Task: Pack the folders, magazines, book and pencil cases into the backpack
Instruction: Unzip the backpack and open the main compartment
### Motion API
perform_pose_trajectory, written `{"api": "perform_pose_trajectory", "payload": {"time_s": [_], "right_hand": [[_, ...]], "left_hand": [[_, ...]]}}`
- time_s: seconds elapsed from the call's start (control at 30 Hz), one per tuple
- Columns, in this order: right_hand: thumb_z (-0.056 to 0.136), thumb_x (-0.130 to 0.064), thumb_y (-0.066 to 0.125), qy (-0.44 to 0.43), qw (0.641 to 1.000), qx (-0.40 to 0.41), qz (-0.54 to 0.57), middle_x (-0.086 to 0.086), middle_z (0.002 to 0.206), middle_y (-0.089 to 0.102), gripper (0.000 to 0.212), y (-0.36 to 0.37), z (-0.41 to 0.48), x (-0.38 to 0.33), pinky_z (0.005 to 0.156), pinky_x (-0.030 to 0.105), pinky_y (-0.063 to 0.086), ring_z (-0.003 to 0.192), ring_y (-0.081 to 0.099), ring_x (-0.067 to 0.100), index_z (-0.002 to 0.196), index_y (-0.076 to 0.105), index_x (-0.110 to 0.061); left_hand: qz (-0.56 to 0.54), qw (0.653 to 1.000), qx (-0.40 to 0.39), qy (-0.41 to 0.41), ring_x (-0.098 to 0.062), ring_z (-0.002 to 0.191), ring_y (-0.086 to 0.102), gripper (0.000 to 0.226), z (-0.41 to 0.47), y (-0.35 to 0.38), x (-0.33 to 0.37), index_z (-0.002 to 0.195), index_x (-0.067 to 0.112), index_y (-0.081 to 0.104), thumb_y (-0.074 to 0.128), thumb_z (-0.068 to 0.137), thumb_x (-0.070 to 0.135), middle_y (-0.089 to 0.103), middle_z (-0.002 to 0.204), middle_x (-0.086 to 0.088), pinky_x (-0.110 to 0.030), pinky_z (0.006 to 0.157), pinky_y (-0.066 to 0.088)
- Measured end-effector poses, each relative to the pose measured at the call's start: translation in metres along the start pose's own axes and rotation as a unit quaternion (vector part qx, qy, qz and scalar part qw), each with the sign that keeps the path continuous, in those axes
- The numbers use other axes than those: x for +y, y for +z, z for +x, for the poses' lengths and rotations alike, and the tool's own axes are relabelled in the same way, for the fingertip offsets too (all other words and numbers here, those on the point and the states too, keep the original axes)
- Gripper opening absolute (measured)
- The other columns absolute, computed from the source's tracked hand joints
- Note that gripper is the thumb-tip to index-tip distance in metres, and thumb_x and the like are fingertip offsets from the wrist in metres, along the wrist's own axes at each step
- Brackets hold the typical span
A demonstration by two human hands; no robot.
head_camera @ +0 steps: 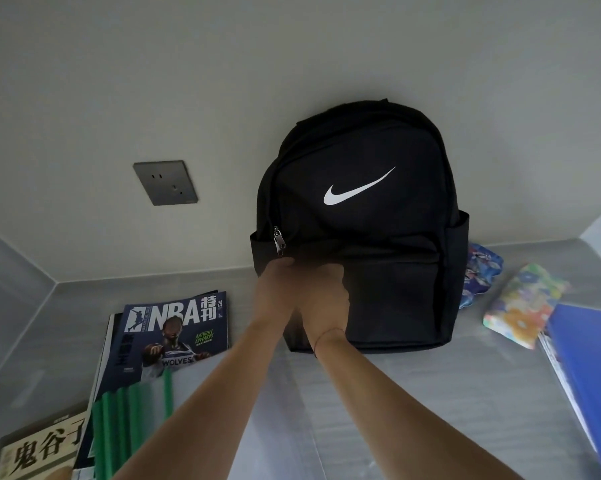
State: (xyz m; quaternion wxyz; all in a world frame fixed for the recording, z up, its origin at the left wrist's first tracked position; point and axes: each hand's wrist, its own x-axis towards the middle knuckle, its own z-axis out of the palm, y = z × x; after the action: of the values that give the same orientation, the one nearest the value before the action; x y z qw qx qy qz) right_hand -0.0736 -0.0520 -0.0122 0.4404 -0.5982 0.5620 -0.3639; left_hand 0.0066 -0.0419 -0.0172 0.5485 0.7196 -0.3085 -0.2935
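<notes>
Since the backpack [357, 220] stands upright against the wall at centre frame with its zip shut, I've got both hands on its lower front, probably to brace it. Left hand [274, 289] looks pinched just below the zipper pull [278, 240]; right hand [326, 292] lies flat, fingers spread. Magazines [174, 334] wait lower left, pencil cases [520, 303] right, on the table [413, 410].

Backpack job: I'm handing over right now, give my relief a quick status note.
Left hand fingers reach the zipper pull; right hand rests on the backpack front; neither holds anything.
Backpack upright against the wall, zipped shut.
Left of it: NBA magazine, green folders, book.
Right: two floral pencil cases, blue folder.
Packed: nothing visible. Left: unzip, pack everything.
</notes>
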Motion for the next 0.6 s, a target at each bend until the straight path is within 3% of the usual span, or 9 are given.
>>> {"api": "perform_pose_trajectory", "payload": {"time_s": [0.07,0.13,0.27,0.37,0.47,0.6], "right_hand": [[0.088,-0.020,0.062,0.009,0.999,-0.001,0.037,-0.003,0.076,0.064,0.030,0.000,0.002,0.001,0.070,0.035,0.058,0.072,0.067,0.016,0.112,0.044,-0.017],[0.088,-0.015,0.061,0.014,0.998,0.001,0.057,0.001,0.083,0.066,0.022,0.002,0.006,0.002,0.074,0.036,0.059,0.076,0.068,0.018,0.107,0.052,-0.015],[0.089,-0.011,0.059,0.010,0.997,0.010,0.080,0.006,0.076,0.069,0.006,0.000,0.008,0.004,0.071,0.036,0.060,0.070,0.069,0.019,0.088,0.064,-0.013],[0.088,-0.016,0.062,0.024,0.992,0.008,0.124,0.004,0.073,0.070,0.008,-0.007,0.006,0.005,0.064,0.026,0.059,0.065,0.070,0.013,0.082,0.067,-0.016],[0.086,-0.017,0.065,0.045,0.981,-0.015,0.187,0.004,0.075,0.072,0.005,-0.017,0.007,0.007,0.057,0.013,0.053,0.062,0.069,0.008,0.083,0.069,-0.016],[0.087,-0.015,0.064,0.037,0.979,-0.029,0.200,0.005,0.075,0.072,0.005,-0.028,0.008,0.009,0.056,0.013,0.052,0.061,0.068,0.007,0.086,0.069,-0.012]], "left_hand": [[-0.004,1.000,-0.004,0.001,-0.004,0.081,0.061,0.029,0.001,0.000,-0.003,0.116,0.015,0.057,0.048,0.091,0.002,0.066,0.090,0.003,-0.007,0.058,0.046],[-0.015,1.000,-0.009,-0.003,-0.004,0.078,0.063,0.029,0.001,0.000,-0.005,0.115,0.015,0.057,0.049,0.090,0.003,0.068,0.087,0.002,-0.007,0.057,0.046],[-0.007,1.000,-0.007,0.011,-0.007,0.082,0.061,0.026,0.004,-0.001,-0.005,0.116,0.016,0.056,0.058,0.090,0.015,0.064,0.088,0.004,-0.012,0.068,0.045],[0.009,0.999,-0.030,0.031,-0.001,0.078,0.058,0.027,0.009,-0.002,-0.003,0.110,0.023,0.056,0.066,0.085,0.027,0.061,0.086,0.007,-0.006,0.064,0.044],[-0.033,0.998,-0.058,0.005,-0.009,0.078,0.057,0.026,0.013,-0.001,-0.002,0.103,0.022,0.061,0.071,0.081,0.030,0.060,0.086,0.002,-0.017,0.073,0.047],[-0.055,0.993,-0.099,-0.012,-0.011,0.082,0.058,0.019,0.013,0.003,-0.002,0.093,0.017,0.066,0.071,0.081,0.030,0.063,0.089,-0.002,-0.018,0.074,0.045]]}}
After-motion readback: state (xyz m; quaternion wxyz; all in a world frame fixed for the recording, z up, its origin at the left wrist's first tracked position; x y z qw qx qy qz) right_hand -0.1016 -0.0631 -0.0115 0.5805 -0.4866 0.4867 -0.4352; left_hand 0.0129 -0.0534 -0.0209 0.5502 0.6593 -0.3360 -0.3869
